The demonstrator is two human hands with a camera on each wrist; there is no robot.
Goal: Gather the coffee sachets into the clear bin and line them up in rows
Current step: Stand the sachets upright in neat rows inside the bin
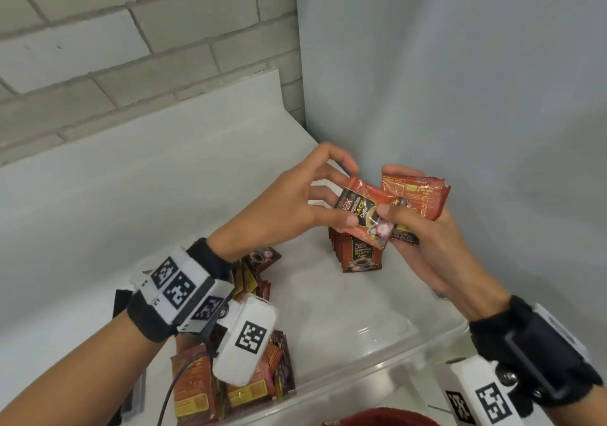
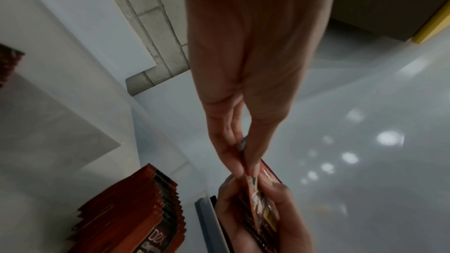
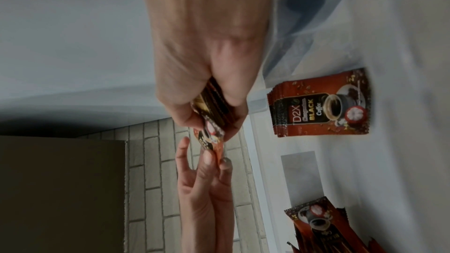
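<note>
My left hand (image 1: 289, 202) pinched one sachet (image 1: 359, 210), my right hand (image 1: 423, 238) gripped a sachet bundle (image 1: 417, 199), upright row (image 1: 359, 254) in the clear bin (image 1: 377, 353) at six o'clock

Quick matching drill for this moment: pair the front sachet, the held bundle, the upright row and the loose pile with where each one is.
Things:
1. front sachet
2. held bundle
3. upright row
4. loose pile

Places:
A. standing in the clear bin, below the hands
B. gripped in the right hand
C. lying jumbled under the left wrist
D. pinched by the left hand, overlapping the bundle

Pairs: 1-D, 2-B, 3-A, 4-C
</note>
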